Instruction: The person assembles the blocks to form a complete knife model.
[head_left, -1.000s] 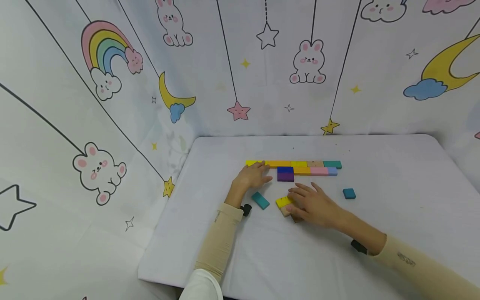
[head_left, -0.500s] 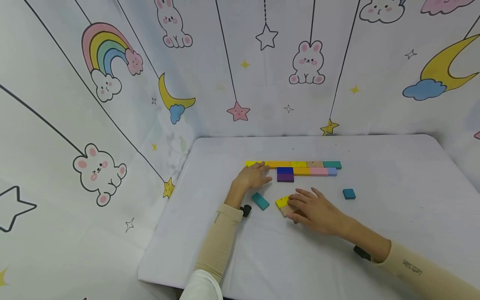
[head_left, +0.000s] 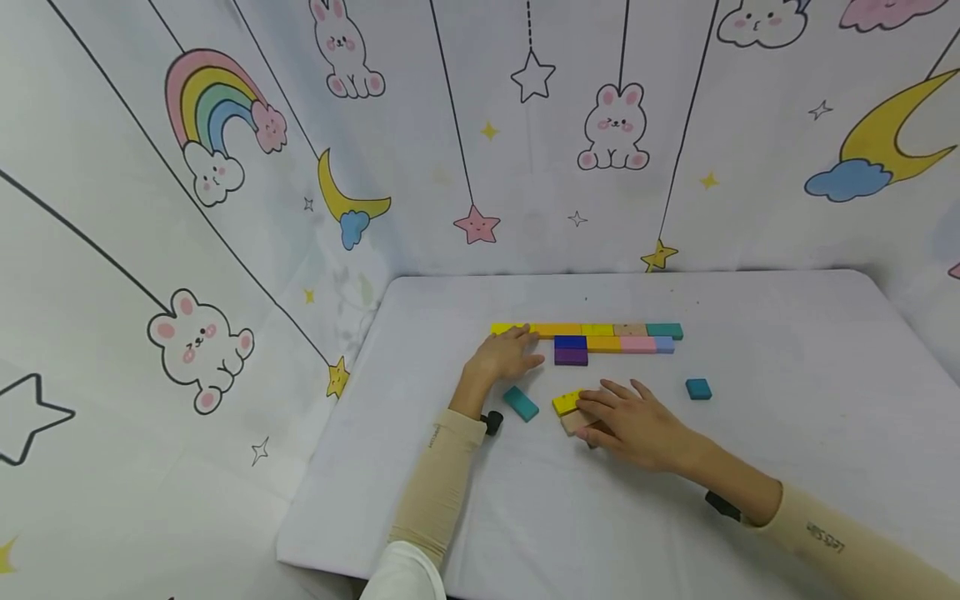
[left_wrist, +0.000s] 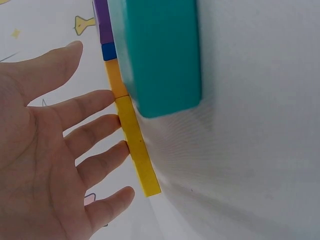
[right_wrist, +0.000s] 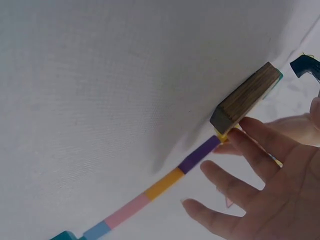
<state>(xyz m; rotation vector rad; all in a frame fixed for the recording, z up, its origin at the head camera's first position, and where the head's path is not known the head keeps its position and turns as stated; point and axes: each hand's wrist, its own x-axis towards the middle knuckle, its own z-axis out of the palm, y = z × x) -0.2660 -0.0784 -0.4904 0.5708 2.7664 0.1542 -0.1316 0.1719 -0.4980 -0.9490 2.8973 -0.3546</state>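
Wooden blocks lie on the white tabletop. My left hand point(head_left: 504, 354) rests at the left end of the long back row, its fairly straight fingertips against the yellow block point(left_wrist: 136, 145) there. Close to its wrist lies a loose teal block point(head_left: 521, 403). My right hand point(head_left: 637, 427) is spread over a small group: a yellow block point(head_left: 567, 402), a beige block point(head_left: 575, 422) and a dark brown block point(right_wrist: 247, 97), which it mostly hides in the head view. In the right wrist view the thumb and forefinger tips are at the brown block's edge, without curling round it.
A second row holds a blue block point(head_left: 570, 342), an orange block point(head_left: 603, 343), a pink block point(head_left: 637, 344) and a light blue block point(head_left: 664, 344). A purple block point(head_left: 571, 357) sits before the blue one. Farther right lies a small dark teal block point(head_left: 698, 389). A printed cloth backs the table.
My right hand has drawn slightly right and nearer, now covering more of the brown block. The yellow block under it has shifted a touch. My left hand stays put.
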